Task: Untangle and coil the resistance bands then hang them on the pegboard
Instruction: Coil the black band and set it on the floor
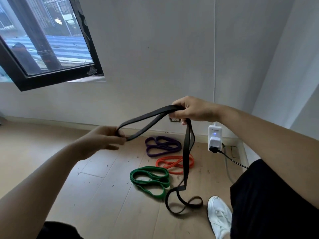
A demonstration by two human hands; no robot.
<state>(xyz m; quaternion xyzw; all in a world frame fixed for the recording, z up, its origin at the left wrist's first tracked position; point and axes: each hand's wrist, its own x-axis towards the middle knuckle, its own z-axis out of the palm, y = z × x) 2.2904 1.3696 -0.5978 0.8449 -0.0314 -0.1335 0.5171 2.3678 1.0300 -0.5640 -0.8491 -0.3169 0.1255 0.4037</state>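
Black band (pixel 146 116) mid-coil, looks like the last one; nothing hung yet.
Left hand (pixel 103 140) and right hand (pixel 191 110) both grip it, tail on floor (pixel 103 187); purple band (pixel 162 147), orange band (pixel 174 163), green band (pixel 150 178) lie coiled near the wall edge.

The wooden floor (pixel 103 178) bears purple band (pixel 164 147), orange band (pixel 172 164), green band (pixel 151 181), black band's tail (pixel 167 201).

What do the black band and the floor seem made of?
The black band looks like matte rubber or latex: it hangs limp and curls in flat loops. The floor looks like pale wood or laminate planks, low sheen, with visible seams.
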